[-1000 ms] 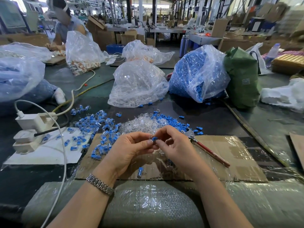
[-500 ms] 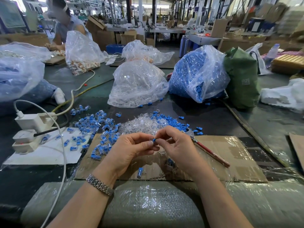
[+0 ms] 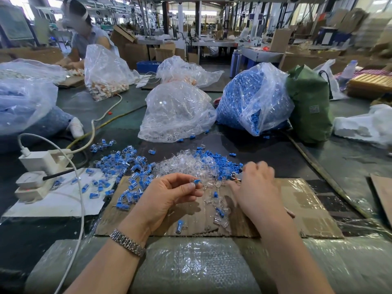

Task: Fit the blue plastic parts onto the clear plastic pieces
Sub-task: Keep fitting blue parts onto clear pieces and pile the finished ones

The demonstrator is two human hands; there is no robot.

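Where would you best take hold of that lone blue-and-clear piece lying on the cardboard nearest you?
Probably by its long sides, coming straight down from above. The assembled piece lies flat on the cardboard, apart from the others, blue part up top, clear part below. A thumb and finger pinch across the middle should lift it; neither hand is near it.

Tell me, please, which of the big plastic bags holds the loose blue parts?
The bag right of centre, beside the green bag; it is packed solid blue.

Loose parts (image 3: 220, 161): bright blue; pieces (image 3: 180, 164): clear, colourless. Cardboard sheet (image 3: 297, 200): plain brown. Sack (image 3: 309, 107): dark green; power strip (image 3: 40, 164): white.
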